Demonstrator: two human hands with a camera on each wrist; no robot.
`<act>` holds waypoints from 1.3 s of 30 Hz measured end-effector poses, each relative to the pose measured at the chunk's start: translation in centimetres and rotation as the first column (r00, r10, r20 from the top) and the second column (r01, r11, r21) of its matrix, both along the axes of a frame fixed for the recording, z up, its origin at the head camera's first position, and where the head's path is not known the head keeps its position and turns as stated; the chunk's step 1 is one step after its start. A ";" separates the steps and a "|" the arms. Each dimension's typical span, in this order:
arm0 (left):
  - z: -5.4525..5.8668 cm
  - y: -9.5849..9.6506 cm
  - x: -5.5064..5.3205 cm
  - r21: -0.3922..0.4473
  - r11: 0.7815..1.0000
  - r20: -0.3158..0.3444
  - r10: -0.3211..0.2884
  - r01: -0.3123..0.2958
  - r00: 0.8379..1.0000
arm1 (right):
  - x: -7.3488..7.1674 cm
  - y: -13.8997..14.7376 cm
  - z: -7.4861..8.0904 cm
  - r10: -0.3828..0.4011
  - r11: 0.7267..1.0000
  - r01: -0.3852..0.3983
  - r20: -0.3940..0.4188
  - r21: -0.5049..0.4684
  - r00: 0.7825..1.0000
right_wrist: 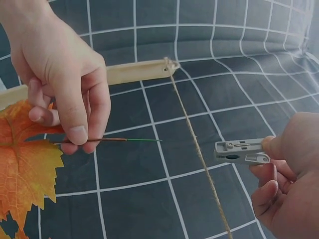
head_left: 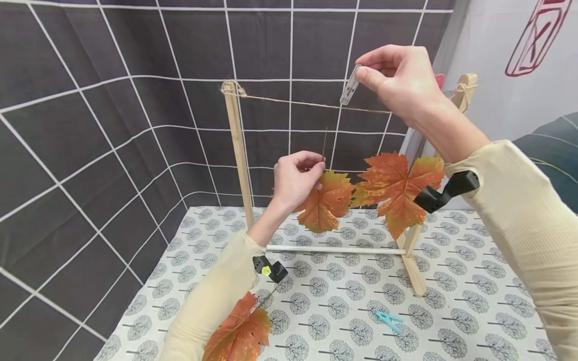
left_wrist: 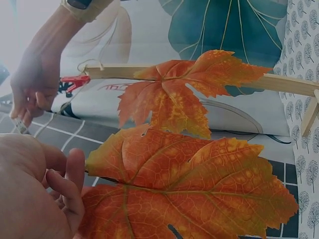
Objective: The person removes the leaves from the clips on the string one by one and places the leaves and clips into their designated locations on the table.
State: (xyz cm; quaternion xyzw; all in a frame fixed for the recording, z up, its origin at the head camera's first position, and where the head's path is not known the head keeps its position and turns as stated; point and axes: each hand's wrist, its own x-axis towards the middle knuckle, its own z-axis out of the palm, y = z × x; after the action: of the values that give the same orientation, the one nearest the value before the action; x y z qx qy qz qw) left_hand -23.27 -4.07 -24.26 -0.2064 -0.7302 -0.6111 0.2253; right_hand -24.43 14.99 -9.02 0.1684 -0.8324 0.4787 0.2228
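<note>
Head view: the step in hand looks like bringing the stem [head_left: 325, 140] of the middle leaf [head_left: 322, 208] together with a grey peg [head_left: 349, 89] at the string [head_left: 293, 102]; the next move seems to call for raising the stem to the string, then opening the peg over both.
Loose leaf [head_left: 244, 331]: orange-red, on the tree-patterned table [head_left: 334, 301] at lower left, partly behind the left sleeve [head_left: 212, 286].
Left hand [head_left: 295, 180]: below the string, thumb and fingers pinching the stem.
Middle leaf: hanging beneath those fingers; orange with yellow-green edges, jagged lobes and fine veins; its thin brown stem points up, green at the tip, short of the string.
Grey peg: tilted; the right wrist view shows it just beside the string, not touching.
Light-blue peg [head_left: 389, 321]: on the table.
Right hand [head_left: 402, 80]: above the string, thumb and fingers pinching the grey peg's upper end.
Right leaf [head_left: 402, 190]: similar orange, below the right hand; its fastening cannot be made out.
Red peg [head_left: 439, 80]: near the right post [head_left: 467, 90].
</note>
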 end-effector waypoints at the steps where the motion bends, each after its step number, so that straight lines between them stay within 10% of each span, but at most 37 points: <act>1: 0.0 0.0 0.1 0.002 1.000 0.003 -0.002 0.002 1.000 | 0.0 0.0 0.0 0.003 1.000 -0.003 0.002 -0.008 1.000; 39: -1.6 -1.6 0.9 -0.021 1.000 0.095 0.010 -0.008 0.995 | 0.6 0.9 -1.3 0.097 0.985 -0.095 0.008 -0.144 0.995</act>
State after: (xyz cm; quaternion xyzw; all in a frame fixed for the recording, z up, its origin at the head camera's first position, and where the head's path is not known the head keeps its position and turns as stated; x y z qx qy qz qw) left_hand -22.38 -5.68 -25.89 -0.1761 -0.7473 -0.6116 0.1911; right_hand -23.85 15.90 -10.32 0.1882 -0.7883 0.5490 0.2046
